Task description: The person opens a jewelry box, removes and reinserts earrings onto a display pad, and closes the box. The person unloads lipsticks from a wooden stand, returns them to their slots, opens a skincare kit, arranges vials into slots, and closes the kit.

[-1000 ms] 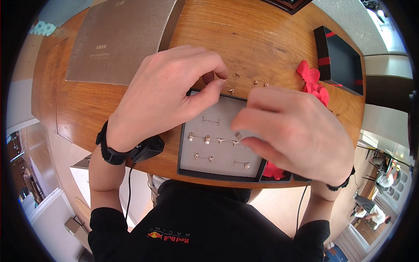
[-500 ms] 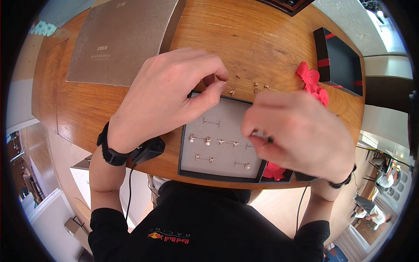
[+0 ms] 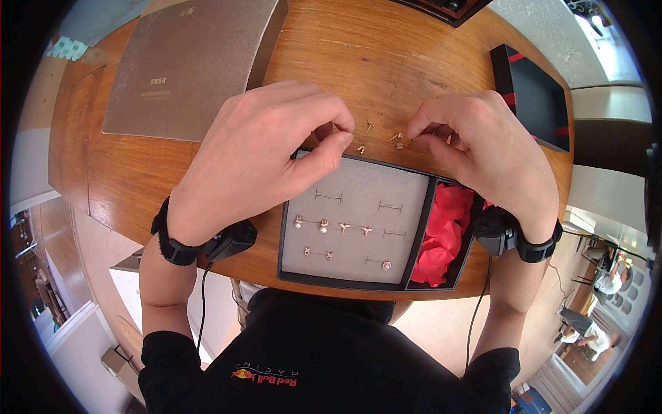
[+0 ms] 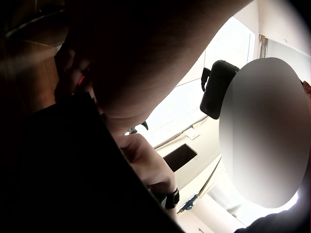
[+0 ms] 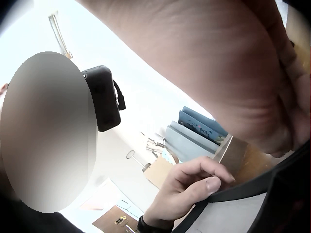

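My left hand [image 3: 265, 141] rests at the upper left corner of a black-rimmed tray [image 3: 345, 284], fingers loosely curled, with nothing visible in them. In the right wrist view, the left hand [image 5: 187, 189] has its thumb near the index finger. Beyond the tray's far edge, my right hand [image 3: 486, 141] has thumb and forefinger close together beside a small stud [image 3: 400, 136]; whether they pinch anything is hidden. Another stud [image 3: 369, 125] and a small earring [image 3: 360, 149] lie between the hands. The tray's grey pad [image 3: 355, 183] bears pearl earrings [image 3: 324, 226], bird-shaped ones [image 3: 367, 230] and a single stud [image 3: 386, 265].
Red petals [image 3: 439, 234] fill the tray's right compartment. A large brown box [image 3: 186, 69] lies at the back left, a black box with red bands [image 3: 539, 100] at the far right. Cables hang from both wrist cameras. People [image 3: 608, 283] are visible in the background at right.
My right hand has moved away from above the tray to the small pieces on the table, uncovering the pad's right side and the petals. The left hand has stayed nearly still.
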